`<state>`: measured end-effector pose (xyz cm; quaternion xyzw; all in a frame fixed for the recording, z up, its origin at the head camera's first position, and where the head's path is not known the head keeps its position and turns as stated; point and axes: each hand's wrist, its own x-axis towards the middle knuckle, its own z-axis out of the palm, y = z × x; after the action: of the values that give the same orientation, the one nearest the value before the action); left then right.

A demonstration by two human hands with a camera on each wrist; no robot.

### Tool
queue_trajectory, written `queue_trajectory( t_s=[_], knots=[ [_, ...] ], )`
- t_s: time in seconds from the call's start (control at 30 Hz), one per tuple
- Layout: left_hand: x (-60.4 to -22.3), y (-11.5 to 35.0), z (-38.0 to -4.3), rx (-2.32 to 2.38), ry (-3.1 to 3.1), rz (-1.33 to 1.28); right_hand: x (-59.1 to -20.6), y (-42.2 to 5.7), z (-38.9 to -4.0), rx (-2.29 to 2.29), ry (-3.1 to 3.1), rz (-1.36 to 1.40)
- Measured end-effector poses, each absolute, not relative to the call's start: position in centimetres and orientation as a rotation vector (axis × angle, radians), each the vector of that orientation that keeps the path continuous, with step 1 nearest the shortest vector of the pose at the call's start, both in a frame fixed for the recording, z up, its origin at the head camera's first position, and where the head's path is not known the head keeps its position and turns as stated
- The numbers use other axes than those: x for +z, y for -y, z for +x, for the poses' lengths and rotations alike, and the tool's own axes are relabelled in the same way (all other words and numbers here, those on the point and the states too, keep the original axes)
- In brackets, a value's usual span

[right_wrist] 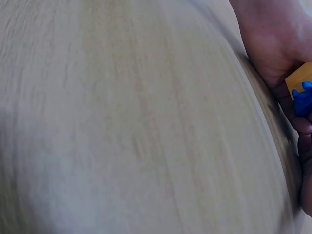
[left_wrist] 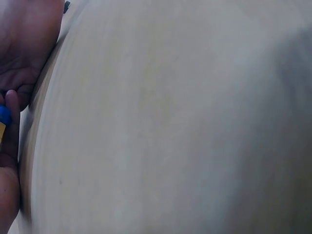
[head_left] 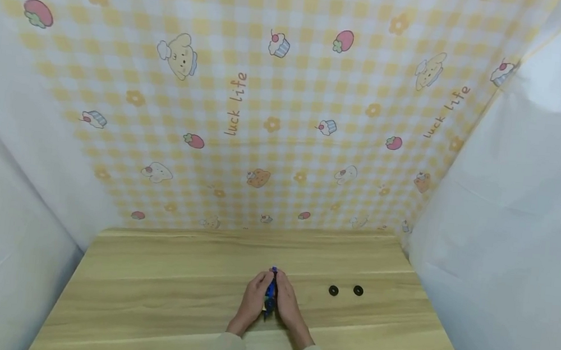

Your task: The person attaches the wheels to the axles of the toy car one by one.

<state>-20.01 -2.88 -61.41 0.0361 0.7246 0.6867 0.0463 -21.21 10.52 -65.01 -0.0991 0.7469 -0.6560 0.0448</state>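
Observation:
Both hands meet over the table in the head view, cupped around a small blue toy (head_left: pixel 271 291). My left hand (head_left: pixel 251 300) holds it from the left and my right hand (head_left: pixel 290 305) from the right, thumbs toward the far end. A round dark part shows at its near end. At the left edge of the left wrist view, a blue knob (left_wrist: pixel 5 115) and a bit of yellow show between the fingers. The right wrist view has a yellow piece (right_wrist: pixel 298 78) with a blue part (right_wrist: pixel 303 101) against it. The palms hide much of the toy.
Two black rings (head_left: pixel 330 291) lie apart on the wooden table (head_left: pixel 158 281), to the right of the hands. A yellow checked cloth (head_left: pixel 288 97) hangs behind the table, and white sheets (head_left: pixel 518 232) hang along both sides.

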Motion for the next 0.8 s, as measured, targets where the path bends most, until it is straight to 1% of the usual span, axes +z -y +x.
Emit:
queue_trajectory(
  t_s=[0.2, 0.47, 0.57, 0.67, 0.8],
  knots=[
    [-61.2, 3.0, -19.8, 2.097, -2.207, 0.105, -64.9, -10.4, -20.9, -2.012, -2.281, -0.311],
    [-61.1, 3.1, -20.3, 2.118, -2.173, 0.114, -64.8, -10.4, -21.5, -2.014, -2.305, -0.315],
    [-62.5, 2.9, -20.8, 2.127, -2.174, 0.113, -64.4, -10.5, -21.4, -1.998, -2.308, -0.282],
    [-62.8, 2.8, -20.8, 2.138, -2.171, 0.118, -64.5, -10.4, -21.4, -1.993, -2.321, -0.263],
    [-61.2, 3.1, -20.3, 2.104, -2.174, 0.135, -65.1, -10.3, -21.4, -1.997, -2.348, -0.26]
  ],
)
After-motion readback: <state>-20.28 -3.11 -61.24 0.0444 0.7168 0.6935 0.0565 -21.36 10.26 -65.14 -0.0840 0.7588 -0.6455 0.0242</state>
